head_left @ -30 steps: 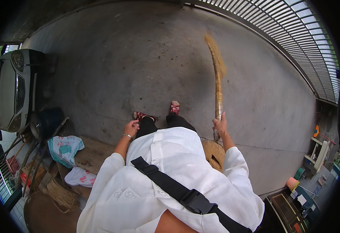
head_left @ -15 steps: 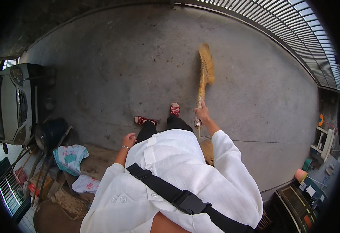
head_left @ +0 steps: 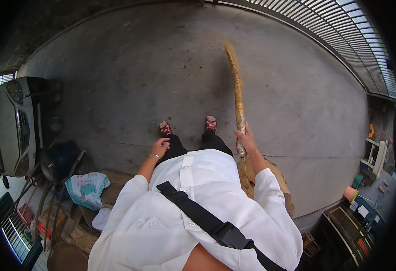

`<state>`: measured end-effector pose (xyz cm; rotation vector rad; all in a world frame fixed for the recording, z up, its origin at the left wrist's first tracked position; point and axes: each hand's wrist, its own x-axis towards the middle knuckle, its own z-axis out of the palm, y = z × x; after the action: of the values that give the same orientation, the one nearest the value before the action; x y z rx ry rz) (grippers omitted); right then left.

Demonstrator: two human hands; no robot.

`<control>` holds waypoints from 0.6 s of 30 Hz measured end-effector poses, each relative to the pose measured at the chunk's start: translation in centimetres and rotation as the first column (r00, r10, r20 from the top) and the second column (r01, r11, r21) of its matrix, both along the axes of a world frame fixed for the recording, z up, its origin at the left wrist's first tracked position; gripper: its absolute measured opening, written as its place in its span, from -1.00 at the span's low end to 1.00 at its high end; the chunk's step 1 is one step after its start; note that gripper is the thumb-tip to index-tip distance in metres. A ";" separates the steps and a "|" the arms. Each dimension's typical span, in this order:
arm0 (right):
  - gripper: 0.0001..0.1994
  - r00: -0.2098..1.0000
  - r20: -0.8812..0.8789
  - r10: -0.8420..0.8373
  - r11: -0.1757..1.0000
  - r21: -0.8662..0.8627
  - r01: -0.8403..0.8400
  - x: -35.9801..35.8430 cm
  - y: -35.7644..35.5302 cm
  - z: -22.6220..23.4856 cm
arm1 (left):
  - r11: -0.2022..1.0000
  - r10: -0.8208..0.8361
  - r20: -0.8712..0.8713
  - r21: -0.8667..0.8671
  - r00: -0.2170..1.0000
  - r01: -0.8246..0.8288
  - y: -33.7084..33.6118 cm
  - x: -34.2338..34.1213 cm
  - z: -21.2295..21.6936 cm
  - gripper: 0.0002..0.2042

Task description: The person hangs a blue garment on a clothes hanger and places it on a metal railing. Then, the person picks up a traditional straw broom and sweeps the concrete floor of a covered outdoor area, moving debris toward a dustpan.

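In my right hand [head_left: 248,137] is the pale, taped handle end of a straw hand broom [head_left: 238,97], my fingers wrapped round it. The broom reaches forward, away from me, and its yellowish bristle end is blurred over the grey concrete floor [head_left: 297,99]. Whether the bristles touch the floor I cannot tell. Beside my left thigh hangs my left hand [head_left: 160,147], its fingers loosely bent and nothing in them. A bracelet circles that wrist. Small dark bits and stains show on the floor in front of my red shoes [head_left: 211,123].
At the left a light-coloured vehicle [head_left: 10,126] faces inward, with a dark bucket [head_left: 61,160] and a printed plastic bag [head_left: 87,187] nearer me. A brown object [head_left: 279,180] lies behind my right arm. Slatted bars [head_left: 333,40] bound the far right; a white frame [head_left: 374,158] stands right.
The broom has swung, its bristle end shifting left and farther off, its face turned edge-on. My right hand has moved slightly right and nearer. My feet now stand more level with each other.
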<state>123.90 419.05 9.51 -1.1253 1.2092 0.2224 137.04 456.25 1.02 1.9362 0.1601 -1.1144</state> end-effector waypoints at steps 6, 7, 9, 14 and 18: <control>-0.43 0.988 -0.051 -0.143 0.989 -0.037 0.142 5.4 6.2 -5.2 | 0.999 0.025 0.020 -0.029 1.000 -0.024 9.6 2.5 -3.5 -0.76; -0.51 0.990 -0.004 -0.138 0.990 0.002 0.138 7.2 9.2 -4.3 | 0.998 0.058 0.030 -0.030 0.998 -0.057 11.9 2.9 -4.3 -0.77; -0.42 0.996 0.040 -0.078 0.996 0.043 0.076 10.1 17.4 -4.4 | 0.997 0.049 0.046 0.062 0.998 -0.052 17.8 4.5 -4.6 -0.77; -0.11 0.991 0.137 0.002 0.975 0.221 -0.033 14.7 26.2 -3.8 | 0.982 -0.002 0.018 0.190 1.000 -0.002 24.8 5.4 -3.9 -0.76; -0.17 0.987 0.163 0.018 0.948 0.311 -0.069 16.7 25.9 0.7 | 0.988 -0.023 0.017 0.154 1.000 0.020 28.0 5.7 -6.3 -0.75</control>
<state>140.64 444.98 10.22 -0.8723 0.9679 0.3421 142.76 484.30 -5.28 2.0887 0.2214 -1.1263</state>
